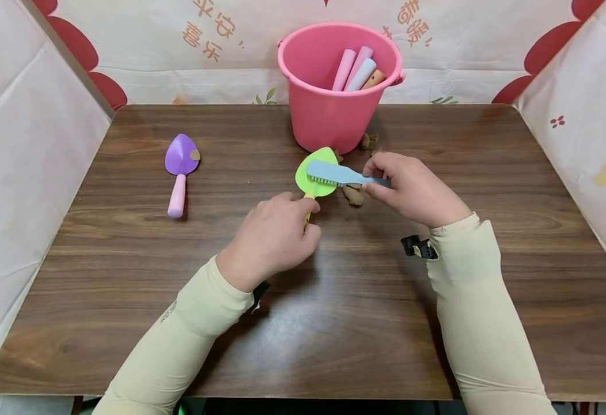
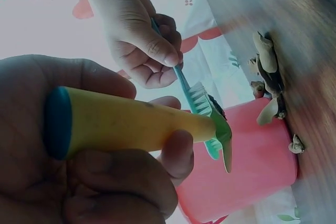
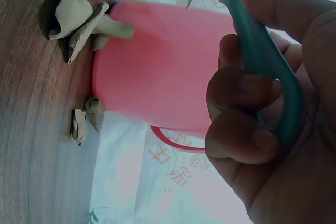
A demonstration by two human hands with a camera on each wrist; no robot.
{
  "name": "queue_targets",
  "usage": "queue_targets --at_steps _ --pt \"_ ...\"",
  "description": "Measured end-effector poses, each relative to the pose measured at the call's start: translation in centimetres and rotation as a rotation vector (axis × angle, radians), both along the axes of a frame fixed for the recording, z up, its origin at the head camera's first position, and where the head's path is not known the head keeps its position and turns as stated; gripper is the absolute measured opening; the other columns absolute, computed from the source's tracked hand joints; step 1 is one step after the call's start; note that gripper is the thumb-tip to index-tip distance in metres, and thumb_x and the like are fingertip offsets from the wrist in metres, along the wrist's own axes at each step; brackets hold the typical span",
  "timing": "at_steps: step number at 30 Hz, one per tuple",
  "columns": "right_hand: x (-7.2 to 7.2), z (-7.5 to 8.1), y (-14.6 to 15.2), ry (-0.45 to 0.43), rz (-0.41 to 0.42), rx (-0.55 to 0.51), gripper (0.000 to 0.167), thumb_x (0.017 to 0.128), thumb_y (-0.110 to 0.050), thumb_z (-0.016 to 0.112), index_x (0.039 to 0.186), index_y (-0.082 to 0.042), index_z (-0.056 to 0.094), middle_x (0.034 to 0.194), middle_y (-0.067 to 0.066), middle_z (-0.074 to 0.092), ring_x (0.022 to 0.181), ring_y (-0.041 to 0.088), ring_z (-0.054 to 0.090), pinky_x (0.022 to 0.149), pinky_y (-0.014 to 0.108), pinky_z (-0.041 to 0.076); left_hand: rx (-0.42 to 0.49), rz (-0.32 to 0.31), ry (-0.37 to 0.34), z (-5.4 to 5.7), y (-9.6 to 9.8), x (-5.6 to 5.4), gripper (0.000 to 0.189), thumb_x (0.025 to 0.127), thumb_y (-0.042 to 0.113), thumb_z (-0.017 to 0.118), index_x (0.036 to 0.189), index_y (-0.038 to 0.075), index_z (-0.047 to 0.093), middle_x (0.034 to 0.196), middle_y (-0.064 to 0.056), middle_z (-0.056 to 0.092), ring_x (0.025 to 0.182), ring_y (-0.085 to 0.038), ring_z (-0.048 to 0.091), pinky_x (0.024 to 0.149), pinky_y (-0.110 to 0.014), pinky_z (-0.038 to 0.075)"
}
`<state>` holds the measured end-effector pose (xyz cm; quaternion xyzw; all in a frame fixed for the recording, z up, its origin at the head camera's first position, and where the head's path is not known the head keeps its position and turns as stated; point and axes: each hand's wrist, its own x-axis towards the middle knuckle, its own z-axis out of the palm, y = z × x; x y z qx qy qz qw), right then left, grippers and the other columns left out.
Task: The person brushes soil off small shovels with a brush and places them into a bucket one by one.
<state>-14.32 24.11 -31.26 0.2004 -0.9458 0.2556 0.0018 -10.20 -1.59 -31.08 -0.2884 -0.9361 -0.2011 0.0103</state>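
Note:
My left hand (image 1: 272, 239) grips the yellow handle (image 2: 126, 121) of a small garden trowel, whose heart-shaped green blade (image 1: 314, 157) is held off the tabletop, as the left wrist view shows. In my right hand (image 1: 418, 189) is a blue scrubbing brush (image 1: 329, 170), its handle wrapped by the fingers in the right wrist view. The white bristles (image 2: 199, 98) lie against the blade, where a dark clump shows beside them. Just under the brush, curled pieces of brown clay (image 1: 353, 197) lie on the table.
A pink bucket (image 1: 313, 112) stands at the back, with several pink, blue and brown handles (image 1: 361, 75) leaning inside. More clay bits (image 1: 369, 141) lie at its base. On the left rests a purple trowel (image 1: 178, 155) with a brown lump on its blade. Printed cloth surrounds the wooden table (image 1: 127, 276).

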Motion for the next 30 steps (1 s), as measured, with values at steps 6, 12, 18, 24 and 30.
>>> queue_targets --at_steps 6,12,18,24,30 --pt "-0.16 -0.04 0.00 -0.003 -0.002 0.016 0.010 0.093 -0.011 0.069 0.098 -0.012 0.060 0.087 0.003 0.059 0.075 0.018 0.051 0.066 0.037 0.043 -0.002 -0.005 0.019 0.00 -0.03 0.01 0.034 0.084 0.015 0.054 0.112 0.013 0.073 0.094 -0.005 0.067 0.084 -0.026 0.062 0.066 -0.047 0.051" --pt "-0.19 -0.08 0.03 -0.031 -0.010 0.039 0.011 0.094 -0.012 0.067 0.099 -0.012 0.057 0.088 0.002 0.058 0.075 0.019 0.051 0.066 0.037 0.043 -0.004 -0.016 0.029 0.03 -0.01 -0.03 0.034 0.084 0.014 0.054 0.112 0.012 0.073 0.096 -0.005 0.068 0.087 -0.026 0.063 0.068 -0.047 0.052" --pt "-0.26 -0.02 0.04 -0.035 -0.015 0.048 0.011 0.095 -0.013 0.066 0.101 -0.011 0.057 0.090 0.004 0.058 0.078 0.020 0.051 0.068 0.037 0.043 -0.003 -0.020 0.039 0.03 0.00 -0.02 0.034 0.084 0.013 0.054 0.112 0.011 0.073 0.096 -0.006 0.068 0.085 -0.026 0.063 0.066 -0.047 0.052" --pt "-0.20 0.15 0.09 -0.041 -0.028 0.059 0.011 0.095 -0.012 0.065 0.103 -0.010 0.057 0.091 0.005 0.058 0.079 0.021 0.051 0.068 0.039 0.042 -0.003 -0.024 0.045 0.02 0.03 -0.03 0.034 0.083 0.013 0.054 0.111 0.012 0.074 0.091 -0.006 0.067 0.082 -0.026 0.062 0.064 -0.047 0.051" --pt "-0.20 0.17 0.11 -0.044 -0.041 0.062 0.011 0.096 -0.014 0.065 0.103 -0.010 0.057 0.091 0.006 0.057 0.079 0.022 0.051 0.068 0.039 0.041 -0.006 -0.024 0.038 -0.03 0.06 -0.02 0.034 0.083 0.013 0.054 0.111 0.011 0.074 0.091 -0.005 0.067 0.081 -0.025 0.061 0.063 -0.046 0.051"
